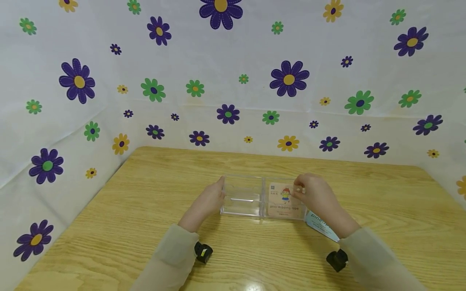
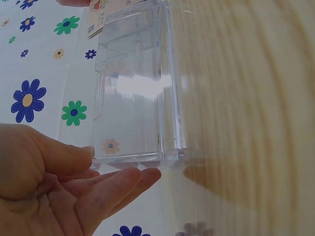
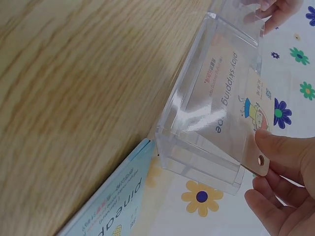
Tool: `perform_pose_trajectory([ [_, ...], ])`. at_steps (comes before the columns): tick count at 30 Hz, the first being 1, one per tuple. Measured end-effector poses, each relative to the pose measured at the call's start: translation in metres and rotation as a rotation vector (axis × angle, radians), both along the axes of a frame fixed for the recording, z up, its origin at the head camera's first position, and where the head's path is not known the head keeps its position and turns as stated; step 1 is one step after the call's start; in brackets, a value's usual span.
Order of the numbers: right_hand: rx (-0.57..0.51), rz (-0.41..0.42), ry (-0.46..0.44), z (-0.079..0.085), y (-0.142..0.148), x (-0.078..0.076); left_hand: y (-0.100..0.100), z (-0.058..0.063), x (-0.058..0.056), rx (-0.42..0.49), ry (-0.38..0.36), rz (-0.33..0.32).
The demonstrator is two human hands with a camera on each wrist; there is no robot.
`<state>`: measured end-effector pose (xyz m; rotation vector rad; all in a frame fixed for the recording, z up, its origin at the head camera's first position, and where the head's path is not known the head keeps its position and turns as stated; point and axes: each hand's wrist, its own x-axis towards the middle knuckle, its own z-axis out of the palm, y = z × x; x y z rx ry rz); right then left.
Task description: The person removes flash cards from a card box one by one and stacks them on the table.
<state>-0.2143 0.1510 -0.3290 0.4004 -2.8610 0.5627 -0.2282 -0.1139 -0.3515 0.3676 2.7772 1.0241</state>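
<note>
A clear plastic box (image 1: pixel 242 210) with two compartments stands on the table. My left hand (image 1: pixel 208 200) holds its left end, thumb at the upper rim and fingers along the end wall, as the left wrist view (image 2: pixel 74 182) shows. In the right compartment stands a flash card (image 3: pixel 219 93) reading "play skipping rope", with a child drawn on it and a hole in one corner. My right hand (image 1: pixel 314 194) pinches that card by its holed corner, between thumb (image 3: pixel 278 147) and fingers. The card's top sticks out above the box wall. The left compartment holds nothing visible.
Light-blue cards (image 3: pixel 115 196), the top one marked with a pineapple, lie on the wooden table (image 1: pixel 164 173) just right of the box, partly under my right forearm in the head view. A white flower-print cloth (image 1: pixel 247 89) hangs behind the table and along its left side.
</note>
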Motion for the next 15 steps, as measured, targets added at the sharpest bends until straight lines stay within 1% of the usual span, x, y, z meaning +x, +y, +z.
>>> perform_pose_trajectory([
  [6,-0.008,0.003,0.006,0.0015,0.0005,-0.0001,0.0013,-0.0004,0.0,-0.005,0.003,0.0],
  [11,-0.034,0.01,-0.014,0.0032,0.0012,-0.0005,0.0016,0.0002,0.0,-0.023,0.014,-0.012],
  [15,-0.053,0.026,-0.032,0.0051,0.0016,-0.0006,0.0014,0.0001,-0.0001,-0.012,0.014,-0.013],
])
